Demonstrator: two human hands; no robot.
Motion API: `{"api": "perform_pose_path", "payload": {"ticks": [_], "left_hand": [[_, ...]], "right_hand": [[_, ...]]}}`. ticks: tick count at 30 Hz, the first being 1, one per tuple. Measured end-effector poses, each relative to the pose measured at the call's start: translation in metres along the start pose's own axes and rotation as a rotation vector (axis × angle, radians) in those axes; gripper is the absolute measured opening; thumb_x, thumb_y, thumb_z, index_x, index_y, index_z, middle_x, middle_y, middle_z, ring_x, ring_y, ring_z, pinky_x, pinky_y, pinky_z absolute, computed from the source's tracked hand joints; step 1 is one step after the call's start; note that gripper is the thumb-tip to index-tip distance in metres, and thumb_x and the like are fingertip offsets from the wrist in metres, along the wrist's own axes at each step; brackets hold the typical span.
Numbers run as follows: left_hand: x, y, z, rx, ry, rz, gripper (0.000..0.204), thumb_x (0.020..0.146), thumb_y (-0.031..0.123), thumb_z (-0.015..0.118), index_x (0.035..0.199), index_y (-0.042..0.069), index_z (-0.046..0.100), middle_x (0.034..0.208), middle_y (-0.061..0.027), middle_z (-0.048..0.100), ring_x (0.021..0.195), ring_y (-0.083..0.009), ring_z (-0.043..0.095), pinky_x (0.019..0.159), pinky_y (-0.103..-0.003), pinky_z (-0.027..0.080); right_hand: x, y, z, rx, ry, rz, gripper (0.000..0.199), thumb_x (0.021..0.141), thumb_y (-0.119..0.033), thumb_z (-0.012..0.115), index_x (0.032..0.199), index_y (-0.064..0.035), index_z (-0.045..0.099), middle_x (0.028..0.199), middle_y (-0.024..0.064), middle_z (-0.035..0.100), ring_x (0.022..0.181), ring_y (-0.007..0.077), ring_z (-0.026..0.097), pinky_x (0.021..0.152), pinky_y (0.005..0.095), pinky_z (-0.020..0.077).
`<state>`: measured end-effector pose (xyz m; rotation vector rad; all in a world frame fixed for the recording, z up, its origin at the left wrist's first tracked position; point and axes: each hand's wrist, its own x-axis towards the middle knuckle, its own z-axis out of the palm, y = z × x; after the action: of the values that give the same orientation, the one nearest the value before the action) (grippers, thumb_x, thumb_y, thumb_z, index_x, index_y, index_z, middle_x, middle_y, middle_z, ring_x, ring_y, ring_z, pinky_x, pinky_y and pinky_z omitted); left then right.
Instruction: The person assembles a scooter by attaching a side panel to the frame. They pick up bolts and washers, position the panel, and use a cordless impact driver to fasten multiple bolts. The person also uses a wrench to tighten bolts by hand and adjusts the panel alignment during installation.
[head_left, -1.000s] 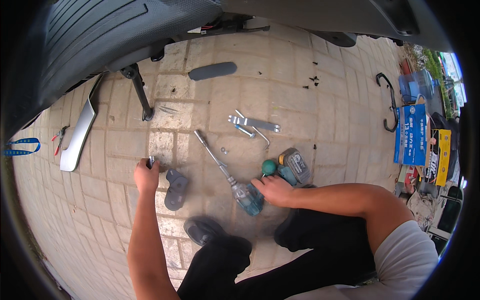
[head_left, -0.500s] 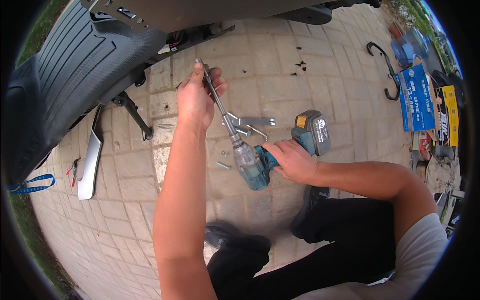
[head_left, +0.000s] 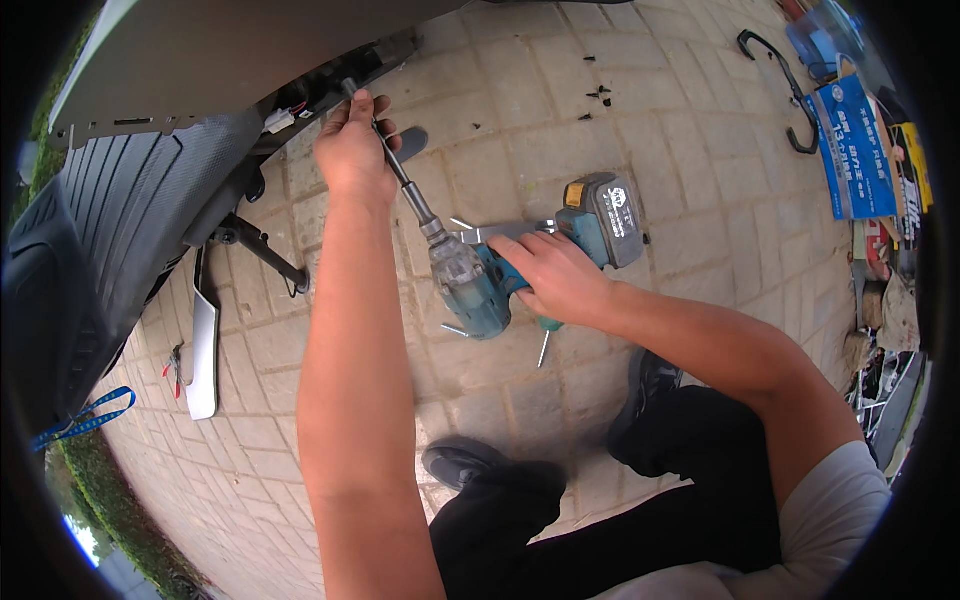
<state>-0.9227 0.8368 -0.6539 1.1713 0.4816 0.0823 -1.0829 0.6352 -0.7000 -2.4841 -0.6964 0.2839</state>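
Observation:
My right hand (head_left: 553, 277) grips the handle of a teal cordless impact driver (head_left: 478, 285) with a grey battery pack (head_left: 604, 218). A long metal extension bar (head_left: 400, 182) runs from the driver up to the underside of a scooter (head_left: 200, 120). My left hand (head_left: 350, 150) is wrapped around the bar near its tip, right below the scooter's body panel, where a white connector and wires (head_left: 280, 118) show. The bar's tip is partly hidden by my fingers.
A metal bracket (head_left: 495, 232) and loose screws (head_left: 543, 347) lie on the brick paving under the driver. A silver trim piece (head_left: 203, 345) and the kickstand (head_left: 262, 250) are at left. A black hook (head_left: 782, 85), a blue box (head_left: 853, 150) and clutter sit at right. My shoes (head_left: 462, 462) are below.
The driver was lifted off the paving and raised toward the scooter. My left hand left the ground, took hold of the extension bar and guided its tip up under the body panel.

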Motion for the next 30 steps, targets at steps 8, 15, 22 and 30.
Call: {"api": "perform_pose_path", "payload": {"ticks": [8,15,22,30], "left_hand": [[0.009,0.003,-0.014,-0.228,-0.26,-0.037,0.025,0.101,0.019,0.052,0.107,-0.004,0.058,0.092,-0.0116,0.066,0.055,-0.0133,0.047,0.05,-0.028,0.042],[-0.001,0.005,0.008,0.209,0.03,0.154,0.025,0.099,0.021,0.056,0.101,-0.004,0.06,0.091,-0.0133,0.067,0.058,-0.015,0.049,0.053,-0.03,0.043],[0.008,0.007,0.005,0.045,0.003,0.093,0.018,0.099,0.017,0.055,0.104,0.0,0.059,0.091,-0.0139,0.066,0.064,-0.0171,0.052,0.057,-0.032,0.046],[0.013,0.006,-0.001,-0.068,-0.065,0.066,0.017,0.101,0.013,0.046,0.108,-0.001,0.053,0.102,-0.0184,0.061,0.077,-0.0235,0.056,0.071,-0.036,0.051]], "right_hand": [[0.008,0.01,-0.001,0.079,0.007,-0.019,0.073,0.067,-0.009,0.078,0.132,-0.0101,0.045,0.103,0.0171,0.061,0.099,0.0363,0.06,0.086,0.0454,0.0479],[0.009,0.014,0.0,0.241,0.01,-0.04,0.069,0.065,-0.011,0.078,0.128,-0.0107,0.049,0.099,0.0163,0.061,0.095,0.0371,0.06,0.082,0.044,0.0487],[0.007,0.016,0.006,0.196,0.096,-0.1,0.068,0.065,-0.013,0.08,0.127,-0.0109,0.051,0.094,0.0139,0.061,0.092,0.0357,0.06,0.082,0.0441,0.0482],[0.005,0.024,0.005,0.141,0.115,-0.067,0.066,0.065,-0.013,0.08,0.125,-0.0103,0.052,0.094,0.0123,0.062,0.094,0.0343,0.06,0.084,0.0432,0.0484]]}}
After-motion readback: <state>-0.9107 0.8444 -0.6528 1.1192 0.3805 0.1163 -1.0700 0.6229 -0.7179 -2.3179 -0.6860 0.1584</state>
